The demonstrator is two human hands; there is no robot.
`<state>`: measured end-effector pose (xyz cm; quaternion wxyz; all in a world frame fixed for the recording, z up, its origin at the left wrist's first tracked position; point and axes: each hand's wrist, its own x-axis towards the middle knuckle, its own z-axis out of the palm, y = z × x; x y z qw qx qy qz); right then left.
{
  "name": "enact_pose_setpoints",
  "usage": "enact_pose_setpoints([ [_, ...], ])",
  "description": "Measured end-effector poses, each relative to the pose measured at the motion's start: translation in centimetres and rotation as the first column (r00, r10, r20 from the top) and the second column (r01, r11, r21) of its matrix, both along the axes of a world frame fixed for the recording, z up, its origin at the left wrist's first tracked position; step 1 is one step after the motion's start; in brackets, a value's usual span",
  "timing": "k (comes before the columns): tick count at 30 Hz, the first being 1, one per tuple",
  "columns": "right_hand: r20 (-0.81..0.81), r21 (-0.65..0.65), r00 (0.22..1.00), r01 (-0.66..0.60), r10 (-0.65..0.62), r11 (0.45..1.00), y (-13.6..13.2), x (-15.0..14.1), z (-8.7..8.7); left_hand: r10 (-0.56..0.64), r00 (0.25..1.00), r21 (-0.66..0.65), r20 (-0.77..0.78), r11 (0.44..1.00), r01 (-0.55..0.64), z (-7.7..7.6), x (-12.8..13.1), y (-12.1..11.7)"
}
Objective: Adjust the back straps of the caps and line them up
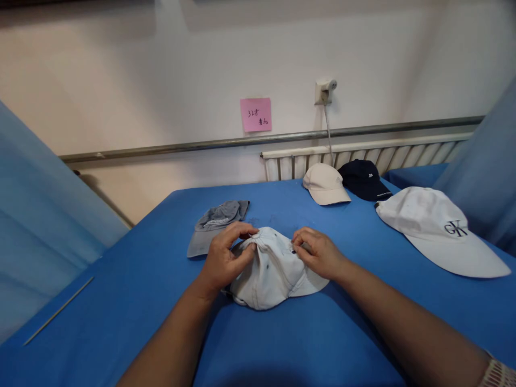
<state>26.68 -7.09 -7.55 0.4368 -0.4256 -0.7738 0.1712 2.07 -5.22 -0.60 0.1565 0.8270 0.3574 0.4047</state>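
A pale, off-white baseball cap (pixel 268 274) rests on the blue-covered table in front of me, its brim pointing right. My left hand (pixel 228 255) pinches the fabric at the top of its crown between thumb and fingers. On the front of the crown, near the brim, my right hand (pixel 316 251) pinches the cloth by a small dark mark. The crown is creased and pulled up between the two hands. Just behind my left hand lies a grey cap (pixel 220 219), crumpled and partly hidden by that hand.
A beige cap (pixel 325 183) and a navy cap (pixel 363 178) sit at the back right of the table (pixel 133 317). A larger white cap (pixel 431 217) lies at right. At far left is a thin stick (pixel 58 312). Blue curtains (pixel 44 215) flank both sides; a radiator (pixel 387 156) stands behind.
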Motion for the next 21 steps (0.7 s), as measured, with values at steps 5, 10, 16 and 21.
enact_pose_setpoints([
  [5, 0.098, -0.069, 0.995, -0.016, 0.023, 0.998, -0.4, 0.5, 0.8, 0.025, 1.0, 0.029, 0.019, 0.999, -0.025, -0.3, -0.1, 0.3],
  [10, 0.227, -0.128, 0.973, -0.011, 0.04, 0.992, -0.4, 1.1, 1.3, 0.021, 1.0, 0.069, 0.012, 0.997, -0.022, -0.5, -0.2, 0.5],
  [16, 0.259, -0.051, 0.965, 0.048, -0.034, 0.998, -0.1, 0.7, 0.8, 0.023, 0.999, 0.065, 0.022, 0.998, -0.024, -0.5, -0.1, 0.5],
  [21, 0.048, -0.028, 0.994, 0.096, -0.095, 0.995, 0.2, 0.8, 0.2, 0.069, 0.995, 0.05, 0.076, 0.996, -0.072, -0.7, -0.3, 0.9],
])
